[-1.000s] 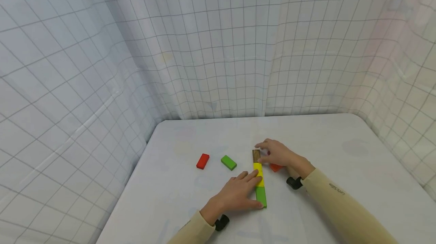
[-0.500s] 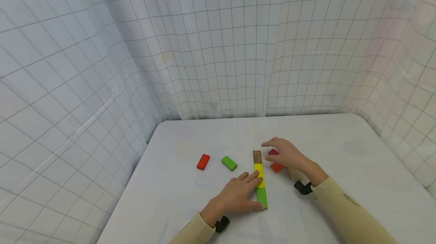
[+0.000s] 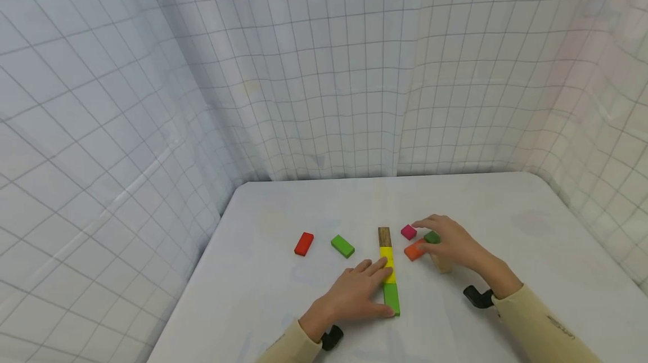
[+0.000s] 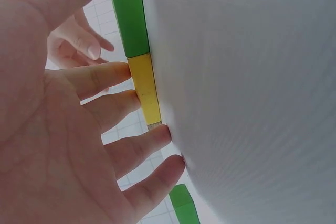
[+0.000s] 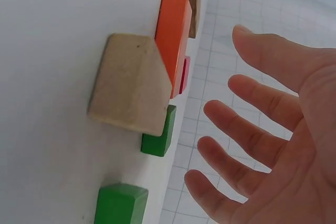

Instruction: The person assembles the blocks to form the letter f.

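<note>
Sleeve (image 3: 552, 321) print unreadable, blocks (image 3: 388, 264) unmarked

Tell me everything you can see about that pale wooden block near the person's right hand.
The pale wooden block looks like unpainted light wood with faint grain, a flat slab with one slanted end. It lies flat on the white table. Its slanted end seems to touch the orange block, and a small green block sits at its corner. In the head view the right hand hovers over it and hides most of it; the wrist view shows the fingers spread and clear of it.
</note>
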Demonstrator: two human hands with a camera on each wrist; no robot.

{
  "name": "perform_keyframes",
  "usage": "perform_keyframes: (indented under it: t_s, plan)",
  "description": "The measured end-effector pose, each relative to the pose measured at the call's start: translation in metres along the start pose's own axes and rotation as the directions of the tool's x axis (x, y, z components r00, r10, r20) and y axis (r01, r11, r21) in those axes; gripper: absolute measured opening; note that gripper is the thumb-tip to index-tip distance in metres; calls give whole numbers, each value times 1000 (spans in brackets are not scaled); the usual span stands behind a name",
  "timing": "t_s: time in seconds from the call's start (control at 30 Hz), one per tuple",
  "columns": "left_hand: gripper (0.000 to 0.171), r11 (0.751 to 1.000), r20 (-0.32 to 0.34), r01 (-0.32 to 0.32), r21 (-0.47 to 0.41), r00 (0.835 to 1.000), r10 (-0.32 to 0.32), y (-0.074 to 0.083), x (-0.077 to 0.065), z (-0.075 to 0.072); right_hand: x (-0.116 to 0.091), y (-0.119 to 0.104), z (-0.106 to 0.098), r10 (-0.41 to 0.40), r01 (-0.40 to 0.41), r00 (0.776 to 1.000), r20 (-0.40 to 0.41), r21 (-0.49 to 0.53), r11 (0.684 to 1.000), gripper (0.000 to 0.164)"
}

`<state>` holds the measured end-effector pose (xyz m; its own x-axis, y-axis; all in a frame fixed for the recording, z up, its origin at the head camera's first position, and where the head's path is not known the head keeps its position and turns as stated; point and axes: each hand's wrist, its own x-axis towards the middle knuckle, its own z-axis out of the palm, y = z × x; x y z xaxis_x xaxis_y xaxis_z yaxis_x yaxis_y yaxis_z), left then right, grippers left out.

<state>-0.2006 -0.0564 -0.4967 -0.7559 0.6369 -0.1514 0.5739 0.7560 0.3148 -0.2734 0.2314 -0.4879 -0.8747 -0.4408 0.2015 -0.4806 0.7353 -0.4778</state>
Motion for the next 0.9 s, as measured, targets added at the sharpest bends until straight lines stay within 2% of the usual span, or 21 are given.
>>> perform_keyframes:
  t_s: [0.27,0.5,0.67,0.9]
  plan:
    - [82,1000,-11,5,12,1000,-5,-3,-1,1,-19,11,-3,-6,7,1000,17,-17,1000,48]
    - [82,1000,10,17,-9,1000,-17,0,-2,3,-39,15,1,-29,30,999,36,-38,999,52]
    - [82,1000,0,13,3,1000,-13,1,-1,2,-42,18,1,-28,32,999,39,-96,995,56]
    - [82,1000,-4,6,7,1000,-6,-1,-1,4,-41,17,-4,14,-2,994,105,-110,994,61]
